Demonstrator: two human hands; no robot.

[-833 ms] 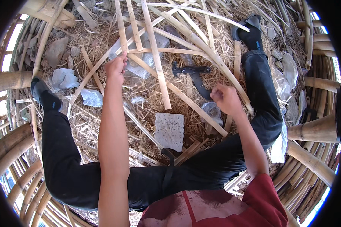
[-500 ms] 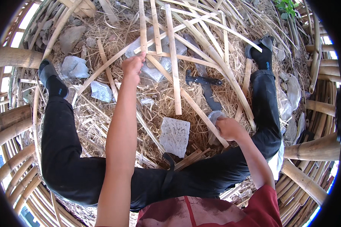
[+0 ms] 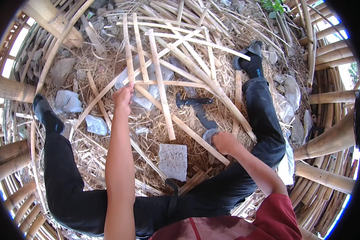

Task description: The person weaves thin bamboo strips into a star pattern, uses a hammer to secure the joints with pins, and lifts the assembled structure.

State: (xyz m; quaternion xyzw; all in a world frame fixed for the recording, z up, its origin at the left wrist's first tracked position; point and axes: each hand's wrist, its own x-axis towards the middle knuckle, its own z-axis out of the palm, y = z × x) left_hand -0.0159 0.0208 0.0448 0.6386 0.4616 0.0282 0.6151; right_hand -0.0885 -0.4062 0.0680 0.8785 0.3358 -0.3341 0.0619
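Observation:
My left hand (image 3: 123,98) is closed, thumb and fingers pinching the near end of a pale bamboo strip (image 3: 128,52) that points away from me. It is over a flat grey stone (image 3: 146,99), partly covered by crossing strips. My right hand (image 3: 225,143) is wrapped round the pale, plastic-looking handle (image 3: 209,134) of a dark-bladed machete (image 3: 204,118). Its blade runs away from me under the bamboo strips. Across the blade lies a black hammer-like tool (image 3: 194,101). A long bamboo strip (image 3: 198,138) slants down just left of my right hand.
A pitted grey block (image 3: 173,162) sits between my legs. Pale rocks (image 3: 68,101) lie near my left foot. Several loose bamboo strips (image 3: 188,36) are piled at the far side over straw and shavings. Thick bamboo poles (image 3: 326,136) stand at both sides.
My view has shifted, so the scene sits further left and mostly lower. Both hands keep their holds, with little visible movement relative to the strips and the machete.

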